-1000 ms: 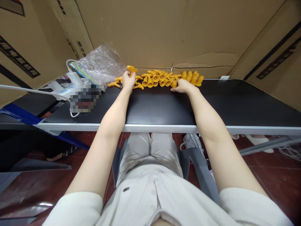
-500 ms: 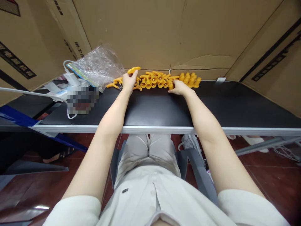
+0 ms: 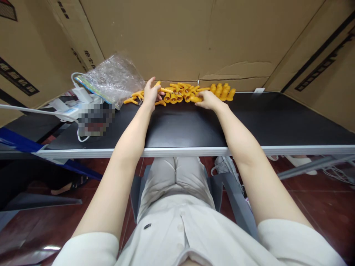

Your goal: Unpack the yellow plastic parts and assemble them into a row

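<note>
My left hand point(image 3: 151, 95) is at the left part of a row of yellow plastic parts, its thumb side closed on a yellow branched piece point(image 3: 166, 90) that points right. My right hand point(image 3: 210, 100) pinches a yellow bell-shaped cup point(image 3: 196, 99), which lies tipped with its end toward the left. Between the hands sit several yellow bell-shaped cups point(image 3: 173, 99) with their open mouths facing me. Yellow Y-shaped pieces point(image 3: 130, 100) with small metal chains lie left of my left hand. Several more yellow cups point(image 3: 229, 94) stand upright right of my right hand.
A clear plastic bag point(image 3: 116, 77) lies at the back left beside a white power strip point(image 3: 69, 111) with a charger and cable. A blurred-out object point(image 3: 95, 120) is in front of it. Cardboard walls point(image 3: 238, 40) enclose the black tabletop point(image 3: 185, 129).
My left hand has turned its yellow branched piece down toward the cups and raised a finger. My right hand has shifted slightly left, and the cup in it has tipped from upright onto its side.
</note>
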### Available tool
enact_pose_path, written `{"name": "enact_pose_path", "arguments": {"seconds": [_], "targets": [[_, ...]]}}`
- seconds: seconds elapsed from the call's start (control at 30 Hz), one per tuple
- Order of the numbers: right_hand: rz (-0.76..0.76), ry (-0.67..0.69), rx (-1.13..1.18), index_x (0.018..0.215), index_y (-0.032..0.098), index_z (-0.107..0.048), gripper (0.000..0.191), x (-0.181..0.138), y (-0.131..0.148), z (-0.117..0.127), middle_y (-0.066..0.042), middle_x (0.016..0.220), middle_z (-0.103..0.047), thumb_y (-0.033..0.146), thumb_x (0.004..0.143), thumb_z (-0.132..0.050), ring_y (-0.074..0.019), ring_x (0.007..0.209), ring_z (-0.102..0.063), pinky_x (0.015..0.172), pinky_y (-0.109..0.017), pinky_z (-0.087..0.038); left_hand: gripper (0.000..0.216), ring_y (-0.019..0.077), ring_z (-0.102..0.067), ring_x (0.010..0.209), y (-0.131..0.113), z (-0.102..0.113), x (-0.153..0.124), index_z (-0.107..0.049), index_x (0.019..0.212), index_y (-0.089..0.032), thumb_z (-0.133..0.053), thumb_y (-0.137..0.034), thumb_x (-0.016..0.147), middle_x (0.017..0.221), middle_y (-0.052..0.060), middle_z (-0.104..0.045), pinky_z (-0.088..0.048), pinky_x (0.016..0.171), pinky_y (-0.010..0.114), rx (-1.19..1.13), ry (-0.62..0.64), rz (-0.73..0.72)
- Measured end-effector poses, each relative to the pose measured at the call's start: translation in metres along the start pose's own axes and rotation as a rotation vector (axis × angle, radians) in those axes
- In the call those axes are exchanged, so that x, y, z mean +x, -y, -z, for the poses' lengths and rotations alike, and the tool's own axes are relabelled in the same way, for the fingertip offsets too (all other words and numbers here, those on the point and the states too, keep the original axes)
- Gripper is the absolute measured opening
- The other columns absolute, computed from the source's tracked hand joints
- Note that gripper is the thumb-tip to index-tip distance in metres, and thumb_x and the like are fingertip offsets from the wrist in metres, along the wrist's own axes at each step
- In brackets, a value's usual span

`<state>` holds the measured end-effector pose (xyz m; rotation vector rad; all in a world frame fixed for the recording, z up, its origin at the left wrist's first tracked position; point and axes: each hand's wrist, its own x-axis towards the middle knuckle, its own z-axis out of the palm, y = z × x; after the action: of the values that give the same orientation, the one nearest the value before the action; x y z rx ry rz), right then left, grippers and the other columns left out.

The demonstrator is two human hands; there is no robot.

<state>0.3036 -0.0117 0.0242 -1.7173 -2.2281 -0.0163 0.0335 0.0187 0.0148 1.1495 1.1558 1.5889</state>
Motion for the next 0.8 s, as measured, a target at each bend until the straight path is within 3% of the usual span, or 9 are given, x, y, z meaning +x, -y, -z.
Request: {"name": "enact_pose_path", "arguments": {"seconds": [0.2, 0.4, 0.6, 0.8], "targets": [[0.154, -0.082, 0.049, 0.116, 0.011, -0.074, 0.032, 0.003, 0.003, -0.002, -0.015, 0.116, -0.074, 0.024, 0.087, -0.069, -0.0310, 0.107, -0.069, 0.099, -0.040, -0.052, 0.036, 0.0135, -0.064, 0.053, -0.008, 0.000, -0.005, -0.061, 0.127, -0.022, -0.049, -0.016, 0.093, 0.069, 0.000, -0.062, -0.055, 0.062, 0.027, 0.034, 0.075, 0.037], [0.236, -0.148, 0.147, 0.124, 0.019, -0.069, 0.037, 0.006, 0.006, -0.004, -0.015, 0.126, -0.070, 0.027, 0.088, -0.067, -0.0350, 0.118, -0.065, 0.108, -0.052, -0.051, 0.035, 0.0166, -0.070, 0.063, 0.002, 0.001, 0.006, -0.060, 0.125, -0.023, -0.048, -0.014, 0.093, 0.075, 0.001, -0.063, -0.058, 0.071, 0.033, 0.034, 0.162, 0.002], [0.220, -0.142, 0.200, 0.124, 0.019, -0.068, 0.036, 0.002, 0.017, 0.003, -0.014, 0.131, -0.068, 0.025, 0.089, -0.067, -0.0330, 0.125, -0.062, 0.115, -0.049, -0.046, 0.029, 0.0179, -0.073, 0.068, 0.008, 0.001, 0.014, -0.060, 0.124, -0.024, -0.049, -0.018, 0.098, 0.073, -0.001, -0.061, -0.060, 0.076, 0.036, 0.029, 0.168, -0.016], [0.165, -0.092, 0.173, 0.134, 0.020, -0.066, 0.040, -0.011, 0.033, 0.017, -0.013, 0.136, -0.066, 0.031, 0.096, -0.063, -0.0317, 0.130, -0.058, 0.117, -0.046, -0.044, 0.026, 0.0217, -0.077, 0.079, -0.004, -0.001, -0.004, -0.059, 0.128, -0.024, -0.057, -0.029, 0.103, 0.082, 0.001, -0.065, -0.060, 0.081, 0.038, 0.092, 0.138, -0.030]]}}
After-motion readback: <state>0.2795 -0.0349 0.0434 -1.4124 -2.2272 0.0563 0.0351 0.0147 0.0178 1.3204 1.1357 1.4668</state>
